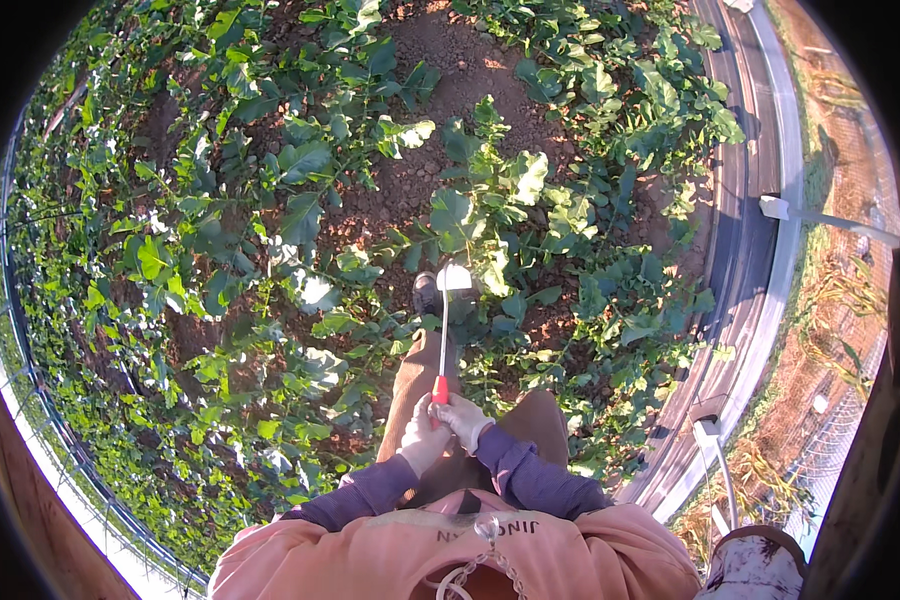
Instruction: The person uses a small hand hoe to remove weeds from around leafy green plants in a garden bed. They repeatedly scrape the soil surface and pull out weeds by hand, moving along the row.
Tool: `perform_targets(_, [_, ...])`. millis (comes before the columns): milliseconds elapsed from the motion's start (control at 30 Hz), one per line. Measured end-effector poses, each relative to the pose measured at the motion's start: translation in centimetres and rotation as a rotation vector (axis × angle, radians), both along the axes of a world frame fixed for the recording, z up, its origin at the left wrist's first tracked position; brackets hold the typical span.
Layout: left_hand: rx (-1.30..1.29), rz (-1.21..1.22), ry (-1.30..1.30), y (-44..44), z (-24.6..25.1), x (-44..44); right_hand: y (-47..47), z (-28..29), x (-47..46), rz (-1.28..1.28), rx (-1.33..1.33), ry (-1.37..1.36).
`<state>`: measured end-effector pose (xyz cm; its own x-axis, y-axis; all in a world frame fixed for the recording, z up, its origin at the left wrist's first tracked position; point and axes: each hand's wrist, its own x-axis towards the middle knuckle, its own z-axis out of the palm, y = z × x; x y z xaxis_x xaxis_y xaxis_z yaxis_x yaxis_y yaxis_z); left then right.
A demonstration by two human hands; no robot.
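Both hands, in pale gloves, meet in front of my body on a small hand hoe. My left hand [423, 439] closes around the lower end of its red handle [440, 390]. Just to the right, my right hand [461, 420] grips the same handle slightly higher up. A thin metal shank [445, 330] runs forward from the handle to a bright, sunlit blade [454, 277]. The blade appears beside my dark shoe [426, 294] and close to a broad-leaved green plant [454, 217]; whether it touches soil or leaves I cannot tell.
Leafy crop plants [300, 161] spread around my legs, with bare brown soil [450, 67] ahead. Along the right runs a dark strip [742, 225] beside a pale rail [784, 165]. Metal bars [840, 217] attach there, with dry stalks [832, 315] beyond. Wire edging [34, 375] curves along the left.
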<state>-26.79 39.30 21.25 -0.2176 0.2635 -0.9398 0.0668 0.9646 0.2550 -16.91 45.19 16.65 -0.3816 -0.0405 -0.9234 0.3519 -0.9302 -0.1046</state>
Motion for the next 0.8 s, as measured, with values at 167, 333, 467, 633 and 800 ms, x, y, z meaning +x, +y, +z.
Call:
perform_targets(167, [0.172,0.29,-0.037,-1.2,-1.8,-1.0,1.5,0.3,-2.8,0.154,0.124,0.051])
perform_targets(333, [0.212,0.237,-0.032,0.6,-0.2,-2.4,1.7,-1.5,-3.2,0.283,0.191,0.058])
perform_targets(467, [0.041,0.19,-0.072,4.5,0.8,-2.9,2.7,-3.2,-2.9,0.105,0.149,0.048])
perform_targets(633, [-0.026,0.211,-0.117,8.9,0.5,-2.0,7.9,-3.7,-2.5,0.205,0.209,0.08])
perform_targets(800, [0.072,0.161,0.059,14.7,0.4,1.5,15.7,-3.6,-0.5,0.231,0.155,0.151])
